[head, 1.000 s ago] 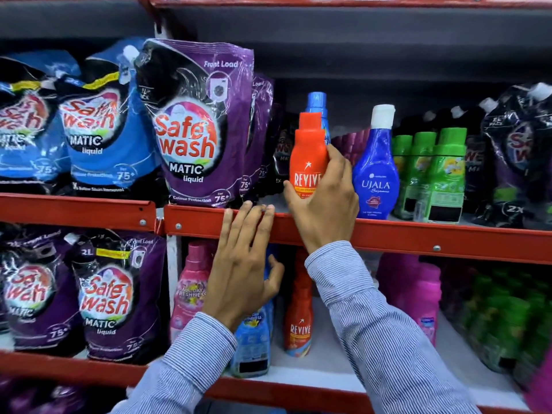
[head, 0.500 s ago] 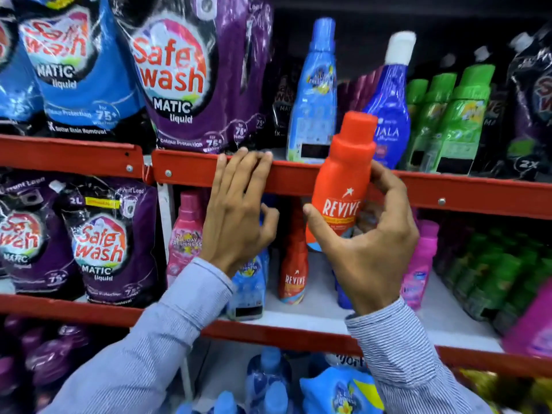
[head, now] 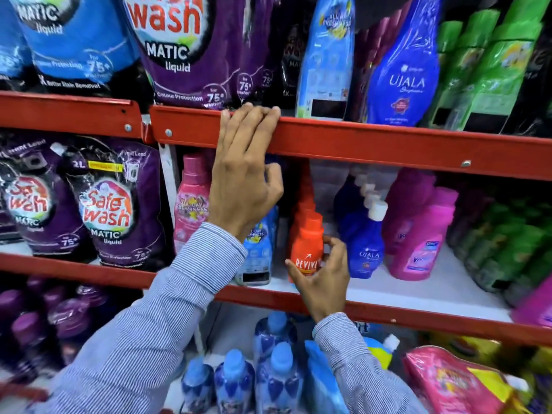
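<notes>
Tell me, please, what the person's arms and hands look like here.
Both arms are covered by long shirt sleeves, the left sleeve and the right sleeve alike in fine blue-and-white stripes, ending in cuffs at the wrists. The left hand and right hand are bare: no gloves, rings or watch show.

Fine blue-and-white striped shirt cloth covers both arms; the left sleeve (head: 143, 339) and right sleeve (head: 358, 363) each end in a snug cuff, seemingly buttoned, above the bare left hand (head: 242, 180) and right hand (head: 322, 282).
</notes>
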A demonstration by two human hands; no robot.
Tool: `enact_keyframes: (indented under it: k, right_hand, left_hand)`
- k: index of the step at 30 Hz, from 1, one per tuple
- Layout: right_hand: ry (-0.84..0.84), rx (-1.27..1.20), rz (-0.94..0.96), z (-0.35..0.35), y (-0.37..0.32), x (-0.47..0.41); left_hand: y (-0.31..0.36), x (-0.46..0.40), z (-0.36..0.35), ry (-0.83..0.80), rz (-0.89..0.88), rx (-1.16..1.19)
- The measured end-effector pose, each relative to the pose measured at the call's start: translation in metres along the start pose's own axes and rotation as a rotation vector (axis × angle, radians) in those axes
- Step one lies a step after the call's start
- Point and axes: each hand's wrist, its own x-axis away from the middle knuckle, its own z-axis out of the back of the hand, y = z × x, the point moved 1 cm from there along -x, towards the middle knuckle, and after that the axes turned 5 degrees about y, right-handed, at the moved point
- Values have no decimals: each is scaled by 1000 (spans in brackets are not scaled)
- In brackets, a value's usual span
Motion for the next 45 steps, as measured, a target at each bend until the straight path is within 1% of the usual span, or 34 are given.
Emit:
enact_keyframes:
  k: [8, 13, 18, 20, 24, 26, 28, 32, 37, 42, 45]
  right_hand:
    - [-45, 56, -45, -12, 3, 3]
    - [-66, 100, -44, -11, 3, 4]
    - [-110, 92, -18, 2, 6, 10]
    - [-41, 110, 77, 18, 2, 10]
    - [161, 145, 402, 61, -20, -13]
    - [227, 241, 534, 82, -39, -31]
    - [283, 342, 588, 100, -55, -51]
    - [326, 432, 589, 121, -78, -93]
    - [371, 410, 525, 129, -105, -142]
    - [304, 326, 415, 124, -128, -172]
    - [275, 311, 354, 118, -140, -180]
  left_hand:
    - [-1, 1, -4, 30, 6, 32]
    - [0, 2, -5, 37, 6, 19]
    - [1, 3, -4, 24, -6, -10]
    - [1, 3, -4, 14, -15, -28]
    - [5, 4, -4, 17, -8, -81]
    - [11, 3, -5, 31, 23, -106]
    - [21, 1, -8, 42, 38, -106]
    - [44, -1, -23, 15, -60, -105]
    - [65, -5, -40, 19, -116, -80]
    - [73, -7, -46, 64, -85, -76]
    - [72, -8, -46, 60, -78, -77]
